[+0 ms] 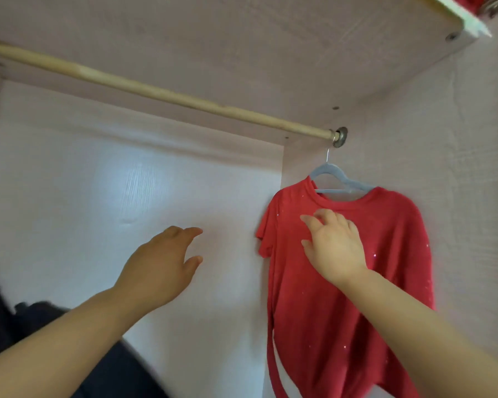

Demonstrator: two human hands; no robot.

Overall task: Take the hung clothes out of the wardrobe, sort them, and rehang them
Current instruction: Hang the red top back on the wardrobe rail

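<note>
The wardrobe [98, 196] is viewed from within, its pale back panel lying behind both hands. A red sequinned T-shirt [385, 268] is hung at the far right end of the wooden rail [161, 93], close against the side wall, on a grey hanger [342, 182].

The shirt is judged light, soft and limp (the sequins might snag a little), so it would slump if taken by the cloth. A hold is better taken at the hanger's neck, just under the hook.

The right hand [334, 242] is held before the shirt's chest, fingers spread and loosely bent, with nothing gripped. Whether its fingertips touch the cloth cannot be told. The left hand [161, 268] is raised before the back panel, fingers relaxed and apart, with nothing held.

Dark fabric [18, 326] at lower left is blurred and cannot be identified. The shirt's hem is cut off below, and a trailing red strip is not explained. The hook's seat on the rail is too small to be made out.
</note>
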